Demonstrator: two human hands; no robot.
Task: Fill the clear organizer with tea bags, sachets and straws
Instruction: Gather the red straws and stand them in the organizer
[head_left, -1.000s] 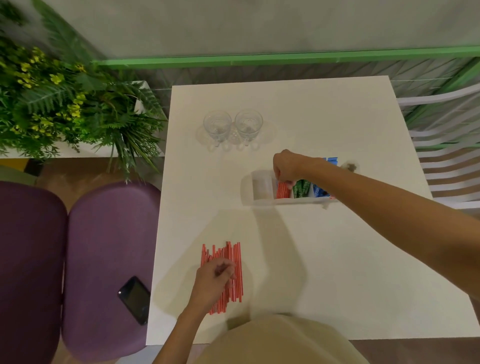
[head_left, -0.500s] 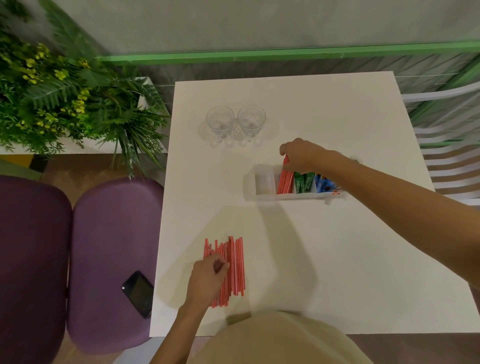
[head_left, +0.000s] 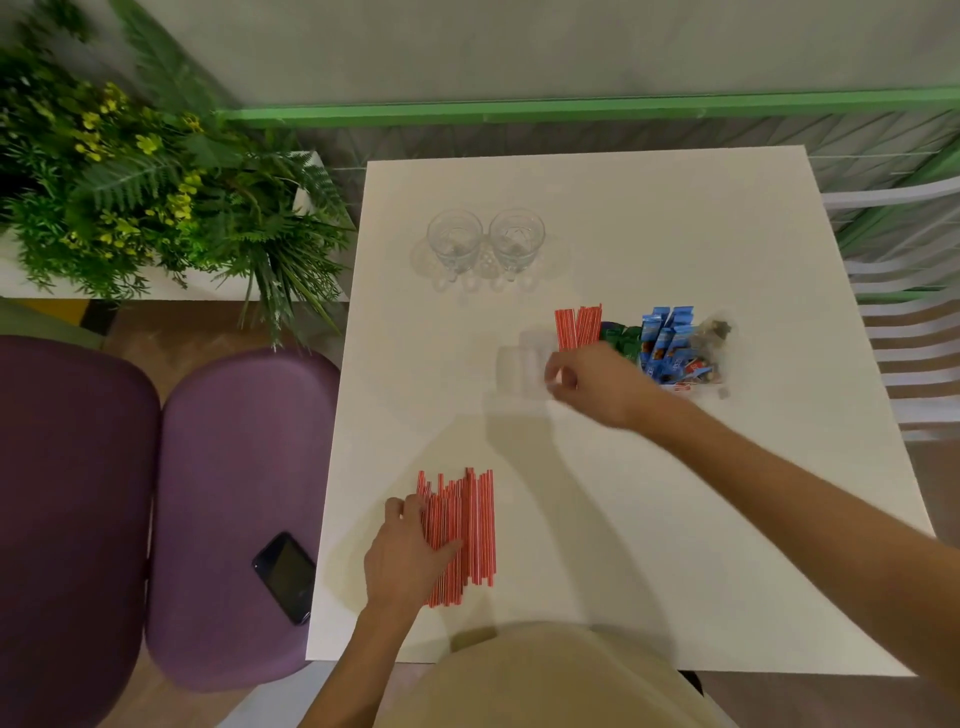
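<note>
The clear organizer stands mid-table; its left compartment is empty. Beside that stand red straws, then green sachets, blue sachets and dark tea bags at the right end. My right hand hovers at the organizer's front, just below the standing straws, blurred, fingers loosely curled with nothing seen in them. A pile of loose red straws lies near the table's front left. My left hand rests on the pile's left side, fingers laid across the straws.
Two empty glasses stand behind the organizer. A black phone lies on the purple chair left of the white table. A leafy plant fills the back left; a white slatted chair is at the right.
My right hand let go of the red straws in the organizer and drew back towards me. My left hand spread flatter over the loose pile. The view shifted slightly.
</note>
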